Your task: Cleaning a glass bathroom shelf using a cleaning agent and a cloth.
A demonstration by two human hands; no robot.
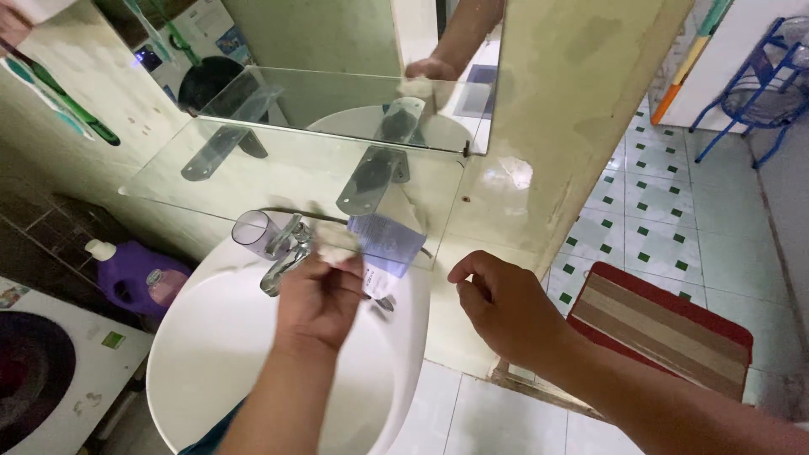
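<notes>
My left hand (318,302) reaches over the white sink (211,354) and is closed on a small whitish cloth (335,239), pressed near the front edge of the glass shelf (211,181), just above the chrome faucet (282,263). A blue and white tube (386,248) stands cap down right of that hand, seen partly through the shelf. My right hand (506,307) hovers beside the sink's right rim, fingers loosely curled and apart, holding nothing. The mirror (337,50) above reflects an arm and the cloth.
A clear cup (251,229) sits left of the faucet. A purple bottle (135,278) and a white washing machine (59,371) stand at the left. A red striped mat (666,324) lies on the tiled floor at right; a blue rack (763,76) stands far right.
</notes>
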